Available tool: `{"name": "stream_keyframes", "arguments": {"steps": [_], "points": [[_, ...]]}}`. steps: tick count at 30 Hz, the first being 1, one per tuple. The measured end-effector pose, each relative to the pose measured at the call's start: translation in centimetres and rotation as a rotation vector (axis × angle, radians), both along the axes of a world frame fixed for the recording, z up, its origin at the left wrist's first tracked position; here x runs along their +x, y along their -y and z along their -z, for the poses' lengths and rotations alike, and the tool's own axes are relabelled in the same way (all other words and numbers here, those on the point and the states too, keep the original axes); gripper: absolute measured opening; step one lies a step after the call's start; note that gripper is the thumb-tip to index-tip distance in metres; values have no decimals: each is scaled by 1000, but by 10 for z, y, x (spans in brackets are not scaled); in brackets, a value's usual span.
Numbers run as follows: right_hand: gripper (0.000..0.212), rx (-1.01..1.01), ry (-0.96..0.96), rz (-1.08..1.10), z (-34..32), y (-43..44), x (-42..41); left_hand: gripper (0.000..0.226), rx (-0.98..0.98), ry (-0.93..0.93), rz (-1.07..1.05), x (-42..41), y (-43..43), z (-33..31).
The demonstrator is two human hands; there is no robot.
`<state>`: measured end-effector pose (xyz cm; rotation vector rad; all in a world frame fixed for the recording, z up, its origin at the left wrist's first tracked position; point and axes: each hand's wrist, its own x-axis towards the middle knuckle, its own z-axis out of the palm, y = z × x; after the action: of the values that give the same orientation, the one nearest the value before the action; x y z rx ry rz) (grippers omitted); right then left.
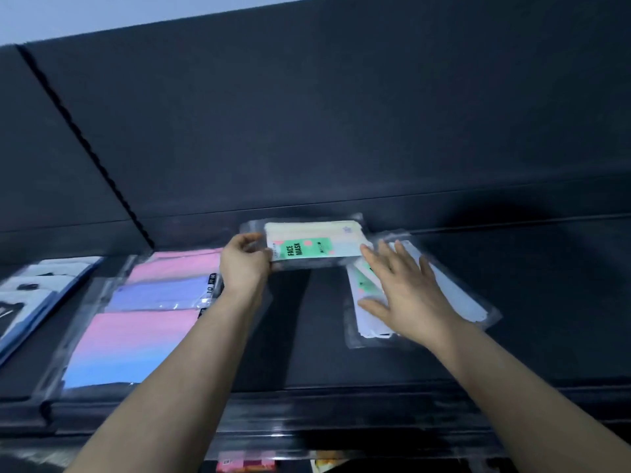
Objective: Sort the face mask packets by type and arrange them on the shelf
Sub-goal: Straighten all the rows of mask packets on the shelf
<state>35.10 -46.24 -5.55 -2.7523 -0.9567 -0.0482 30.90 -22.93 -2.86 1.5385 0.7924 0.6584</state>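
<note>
One shelf (307, 336): dark and wide, with a dark back panel (341, 114) behind it; all packets lie flat on its board.
Pink and blue packets (136, 336): three clear bags in a row from front to back at the left part of the shelf, each overlapping the next; inside are folded masks in pink, violet and blue.
White packets (30, 295): at the far left edge, beside the pink and blue ones, partly cut by the frame; the content looks white with some dark print.
Pale packet (457, 295): clear bag at the right, turned at an angle, with pale masks and a bit of green label inside.
Green-label packet (314, 244): clear bag near the back of the shelf, between the two hands; the label reads "FACE MASK"; its right end lies over the pale packet.
Right hand (406, 291): flat, with fingers spread, resting on the pale packet and covering its middle.
Left hand (244, 264): pinches the left end of the green-label packet with thumb and fingers.
Pink item (246, 464): small, below the shelf front, mostly hidden.
</note>
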Motion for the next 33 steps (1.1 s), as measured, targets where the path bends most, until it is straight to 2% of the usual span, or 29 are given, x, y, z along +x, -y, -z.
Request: {"name": "stream_keyframes", "arguments": {"steps": [1,3,4,5,6,8,9,11,14,17,19,22,25,28,30,31,33], "points": [[85,-61,-15,4,4,-8,-2,33,147,-130,-8,-4,-8,3],[94,-161,-15,20,12,-23,-9,48,615,-548,97,-13,-10,8],[93,-194,-18,34,16,-29,-11,56,836,-658,174,-15,-8,9],[89,-219,-24,48,18,-34,-13,61,985,-670,274,-14,-6,12],[84,-236,-34,59,19,-37,-12,63,1025,-639,402,-13,-1,12],[77,-245,-68,80,18,-36,-8,64,959,-652,681,-5,3,18],[74,-248,-84,91,17,-32,-5,64,944,-722,786,-2,5,22],[68,-251,-102,137,18,-15,3,60,982,-876,860,3,9,27],[63,-275,-124,228,14,15,16,58,1000,-907,815,13,11,27],[64,-308,-176,239,7,33,30,66,1002,-889,829,26,8,26],[69,-267,-199,200,5,40,32,67,995,-873,838,32,12,24],[78,-149,-142,198,4,47,29,53,970,-854,823,39,15,26],[87,-174,-85,352,0,57,26,58,950,-904,822,43,13,31],[81,-200,-210,469,-5,69,27,53,1031,-939,721,48,25,29],[66,-207,-199,459,-4,72,27,50,1048,-789,669,53,49,22],[61,-209,-170,452,-2,73,27,45,985,-676,656,55,63,18],[57,-184,-142,452,2,76,26,37,681,-469,656,59,91,11]]}}
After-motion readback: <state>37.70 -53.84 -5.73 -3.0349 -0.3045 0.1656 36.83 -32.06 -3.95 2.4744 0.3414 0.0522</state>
